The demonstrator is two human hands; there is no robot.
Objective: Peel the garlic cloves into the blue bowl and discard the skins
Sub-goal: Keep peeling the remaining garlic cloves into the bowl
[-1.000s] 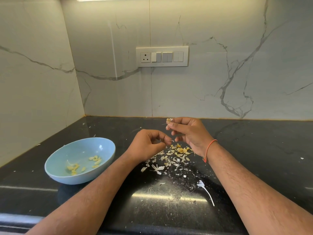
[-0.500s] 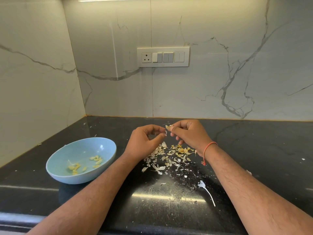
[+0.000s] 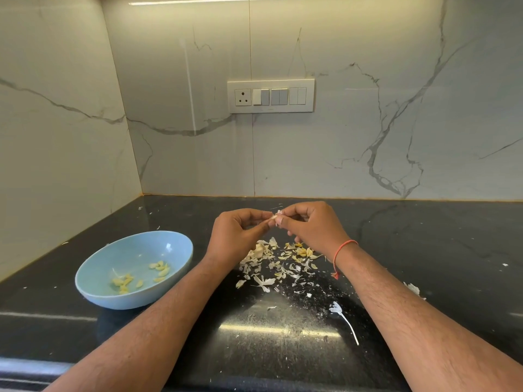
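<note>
Where peeled cloves (image 3: 158,268) lie, blue bowl (image 3: 96,267)

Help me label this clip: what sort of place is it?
Most likely a home kitchen: a dark stone counter, marble-look wall with a switch panel, and garlic skins beside a blue bowl.

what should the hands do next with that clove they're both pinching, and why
Probably pull the skin off: the left hand and right hand both pinch the garlic clove above the heap of skins, and white skin shows on it. Once bare, it likely goes left into the blue bowl, where peeled cloves already lie.
</note>
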